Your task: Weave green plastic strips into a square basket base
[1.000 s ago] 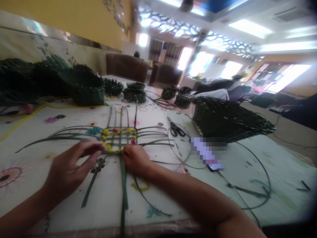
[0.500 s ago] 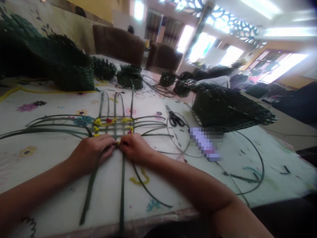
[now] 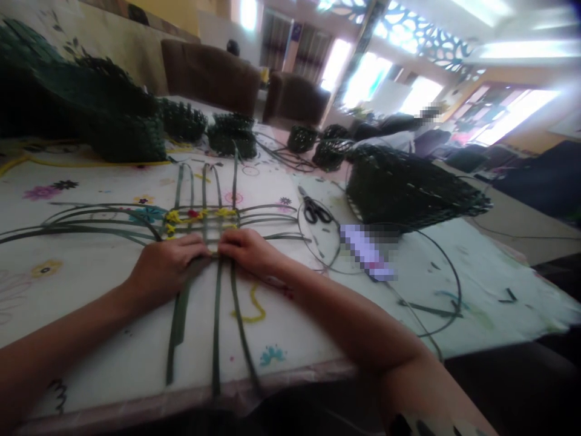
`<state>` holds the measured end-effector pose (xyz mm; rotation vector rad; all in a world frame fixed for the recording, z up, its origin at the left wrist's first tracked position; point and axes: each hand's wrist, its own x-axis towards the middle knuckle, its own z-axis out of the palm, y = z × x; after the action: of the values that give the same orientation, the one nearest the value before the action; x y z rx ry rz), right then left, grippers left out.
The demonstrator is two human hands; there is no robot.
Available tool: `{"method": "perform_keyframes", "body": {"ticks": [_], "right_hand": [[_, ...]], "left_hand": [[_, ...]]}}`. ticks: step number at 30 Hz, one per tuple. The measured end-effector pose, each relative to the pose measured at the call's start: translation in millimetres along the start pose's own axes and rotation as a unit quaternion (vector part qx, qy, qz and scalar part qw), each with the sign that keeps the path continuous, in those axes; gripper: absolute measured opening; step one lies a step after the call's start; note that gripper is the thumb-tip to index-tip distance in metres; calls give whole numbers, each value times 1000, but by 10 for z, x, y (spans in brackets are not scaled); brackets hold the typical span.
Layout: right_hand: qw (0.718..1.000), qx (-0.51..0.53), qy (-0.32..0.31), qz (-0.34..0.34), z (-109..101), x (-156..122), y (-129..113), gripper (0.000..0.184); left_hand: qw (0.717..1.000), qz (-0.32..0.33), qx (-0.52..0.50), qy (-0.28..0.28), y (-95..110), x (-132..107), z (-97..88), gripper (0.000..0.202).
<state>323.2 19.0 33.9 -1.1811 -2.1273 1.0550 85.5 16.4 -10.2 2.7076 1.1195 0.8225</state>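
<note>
A flat open lattice of dark green strips lies before me, its crossings tied with yellow and red yarn. On its near left edge my left hand is closed, fingers bent around the strips. My right hand pinches the near edge just beside it, a small gap between the two hands. A bit of yellow shows between the fingertips; its exact form is too small to make out. Long loose strip ends run from under both hands toward the table's near edge.
Black-handled scissors lie right of the lattice, near a coiled strip and a blurred purple object. A large dark green woven basket stands behind them. More woven pieces line the back. A yellow yarn scrap lies nearby.
The view has shifted slightly. A near strip that curved out to the right now runs straighter toward the table edge. Both hands stay at the lattice's near edge, fingers still closed.
</note>
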Motion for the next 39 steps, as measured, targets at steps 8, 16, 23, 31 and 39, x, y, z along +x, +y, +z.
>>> {"method": "perform_keyframes", "body": {"ticks": [8, 16, 23, 31, 39], "right_hand": [[993, -90, -60, -47, -197, -26, -22, 20], [979, -180, -70, -65, -165, -123, -145, 21], [978, -183, -70, -78, -170, -131, -163, 16], [980, -158, -76, -95, -159, -86, -78, 21], [982, -125, -85, -108, -193, -52, -10, 18]], "left_hand": [[1000, -2, 29, 2, 38, 11, -20, 41], [1000, -30, -8, 1, -17, -26, 44, 33], [999, -29, -13, 9, -8, -25, 40, 32], [998, 6, 54, 30, 39, -39, 22, 36], [997, 3, 73, 33, 72, 12, 35, 40]]}}
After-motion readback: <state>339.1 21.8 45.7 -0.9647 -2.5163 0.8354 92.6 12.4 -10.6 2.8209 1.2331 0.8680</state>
